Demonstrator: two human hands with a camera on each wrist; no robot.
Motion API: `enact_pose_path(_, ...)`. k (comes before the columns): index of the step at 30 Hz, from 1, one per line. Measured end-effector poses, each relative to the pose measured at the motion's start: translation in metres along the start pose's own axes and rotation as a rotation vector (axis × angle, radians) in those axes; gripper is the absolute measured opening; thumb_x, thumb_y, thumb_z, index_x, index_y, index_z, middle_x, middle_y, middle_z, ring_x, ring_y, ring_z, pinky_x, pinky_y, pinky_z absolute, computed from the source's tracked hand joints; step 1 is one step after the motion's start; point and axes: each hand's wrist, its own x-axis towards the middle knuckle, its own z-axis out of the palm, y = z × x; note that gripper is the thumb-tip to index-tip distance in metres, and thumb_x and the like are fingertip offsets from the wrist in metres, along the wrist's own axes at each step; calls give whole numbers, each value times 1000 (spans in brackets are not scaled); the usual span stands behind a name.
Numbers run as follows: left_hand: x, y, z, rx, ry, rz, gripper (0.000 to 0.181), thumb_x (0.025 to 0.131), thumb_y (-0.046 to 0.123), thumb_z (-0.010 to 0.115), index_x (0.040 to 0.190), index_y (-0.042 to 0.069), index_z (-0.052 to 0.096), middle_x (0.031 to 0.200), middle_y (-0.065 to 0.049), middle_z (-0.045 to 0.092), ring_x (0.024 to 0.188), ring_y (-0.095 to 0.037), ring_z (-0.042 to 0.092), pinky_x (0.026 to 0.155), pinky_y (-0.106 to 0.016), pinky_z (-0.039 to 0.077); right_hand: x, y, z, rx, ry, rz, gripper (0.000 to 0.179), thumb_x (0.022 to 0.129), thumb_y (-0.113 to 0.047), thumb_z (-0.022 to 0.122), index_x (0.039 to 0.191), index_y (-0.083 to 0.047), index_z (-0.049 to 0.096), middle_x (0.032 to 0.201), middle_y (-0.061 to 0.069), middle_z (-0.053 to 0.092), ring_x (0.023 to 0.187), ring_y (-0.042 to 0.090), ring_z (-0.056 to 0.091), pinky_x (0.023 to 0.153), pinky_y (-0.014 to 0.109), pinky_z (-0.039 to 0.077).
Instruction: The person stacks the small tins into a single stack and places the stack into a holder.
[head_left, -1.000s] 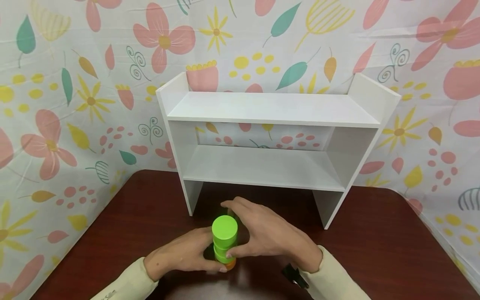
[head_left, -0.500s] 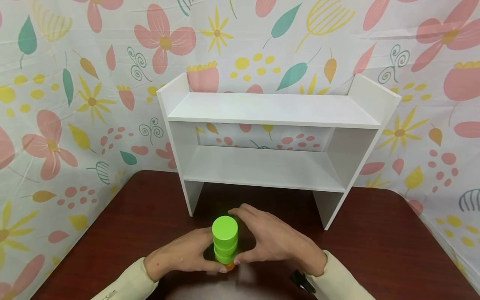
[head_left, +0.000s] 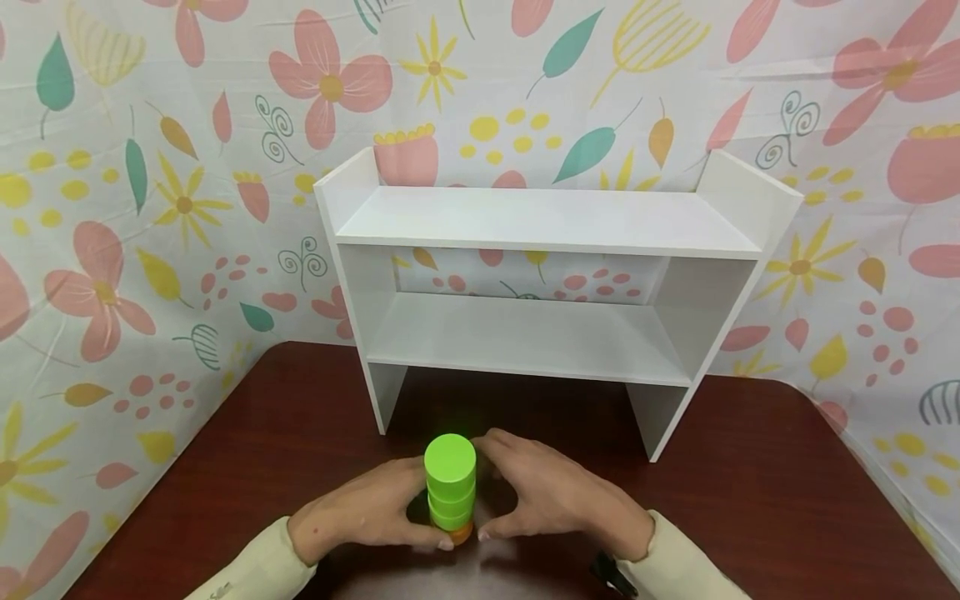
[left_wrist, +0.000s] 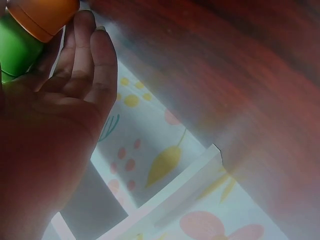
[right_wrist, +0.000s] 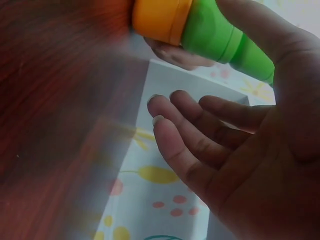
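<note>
The green-and-orange container [head_left: 450, 482] is held upright by curled fingers of the left hand [head_left: 371, 506], before the shelf [head_left: 525, 329]; nothing is held by the right hand [head_left: 553, 492], fingers loosely spread; light, stiff, slightly slippery plastic is suggested, best gripped round the middle.

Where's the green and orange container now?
In the head view, the green and orange container is low, just left of centre, between the left hand and the right hand, in front of the white shelf.
</note>
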Motion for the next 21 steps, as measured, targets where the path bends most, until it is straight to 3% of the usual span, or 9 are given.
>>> enact_pose_path(8,0,-1,-1,-17,-10,7,70,90,54,83,149,35,50,137,19,61,123,-2,60,109,-36,52,2,2,9,5,-26,-13,69,79,-39,96,134,-18,60,116,-11,61,97,6,64,85,22,55)
enact_pose_path(21,0,-3,-2,-37,6,10,62,87,50,87,139,34,58,128,20,65,116,1,63,103,-30,54,7,5,21,63,-58,-30,71,76,-35,98,133,-25,58,114,-16,61,98,4,64,83,20,55)
